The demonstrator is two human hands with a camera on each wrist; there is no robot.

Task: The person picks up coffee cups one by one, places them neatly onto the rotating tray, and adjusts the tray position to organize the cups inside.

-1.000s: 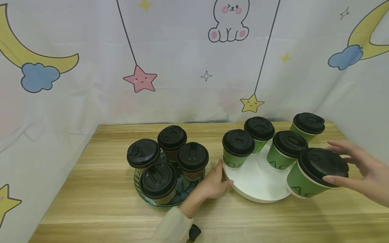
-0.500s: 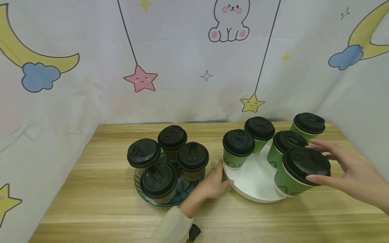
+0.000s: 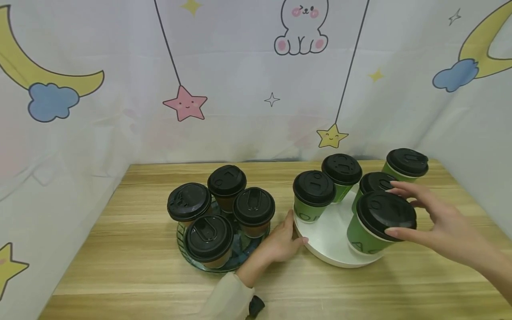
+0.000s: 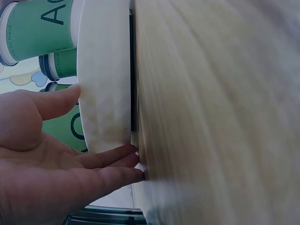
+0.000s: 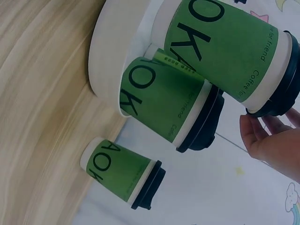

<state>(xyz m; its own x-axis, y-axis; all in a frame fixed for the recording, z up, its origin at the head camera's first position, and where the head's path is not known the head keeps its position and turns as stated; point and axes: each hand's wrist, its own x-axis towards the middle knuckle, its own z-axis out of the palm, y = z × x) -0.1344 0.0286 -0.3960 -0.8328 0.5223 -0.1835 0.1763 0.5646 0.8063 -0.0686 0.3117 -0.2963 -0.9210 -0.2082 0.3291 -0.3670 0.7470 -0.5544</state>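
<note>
My right hand [image 3: 444,224] holds a green paper coffee cup [image 3: 366,238] by its black lid [image 3: 386,213], thumb in front and fingers behind. The cup is upright at the front right of a white round tray [image 3: 326,233]. In the right wrist view, its base overlaps the tray's rim. Three more green lidded cups stand on the tray, one of them partly hidden behind the held cup. My left hand [image 3: 282,242] grips the tray's left edge. The left wrist view shows its thumb at the upper rim and its fingertips at the bottom of the tray's side wall [image 4: 105,79].
Left of the tray, a dark green glass plate [image 3: 188,260] bears several brown cups [image 3: 216,262] with black lids. Another green cup [image 3: 404,171] stands on the wooden table [image 3: 132,213] behind the tray at right. A printed curtain [image 3: 240,66] hangs behind the table.
My right hand has carried the green cup leftward, from beyond the tray's right edge to over its front right part. My left hand has stayed at the tray's edge.
</note>
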